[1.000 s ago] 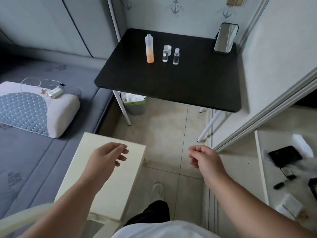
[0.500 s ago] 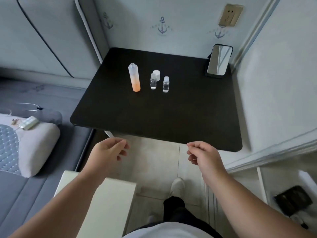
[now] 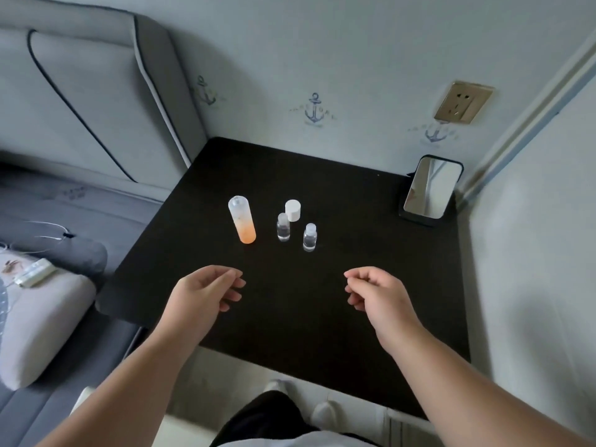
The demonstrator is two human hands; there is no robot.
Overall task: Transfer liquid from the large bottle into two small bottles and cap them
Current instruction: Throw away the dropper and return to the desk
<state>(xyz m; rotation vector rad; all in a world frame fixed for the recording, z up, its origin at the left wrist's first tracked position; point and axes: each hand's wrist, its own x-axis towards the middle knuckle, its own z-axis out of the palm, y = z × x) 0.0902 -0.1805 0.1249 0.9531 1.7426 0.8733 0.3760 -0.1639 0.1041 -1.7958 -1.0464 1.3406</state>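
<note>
I am finding no readable words, brands or numbers anywhere, I am seeing only navy anchor motifs (image 3: 313, 108) printed on the wall (image 3: 354, 59), faint lettering beside them staying too blurred to read

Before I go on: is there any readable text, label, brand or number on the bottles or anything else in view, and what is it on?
None is legible.
Large bottle: no label seen.
Two small bottles: clear, no print visible.
White cap: blank.
Wall: anchor motifs with faint lettering, too blurred to read.

mirror (image 3: 430, 188) on blk table (image 3: 354, 285), wall socket (image 3: 463, 102), pillow (image 3: 38, 321)
</note>
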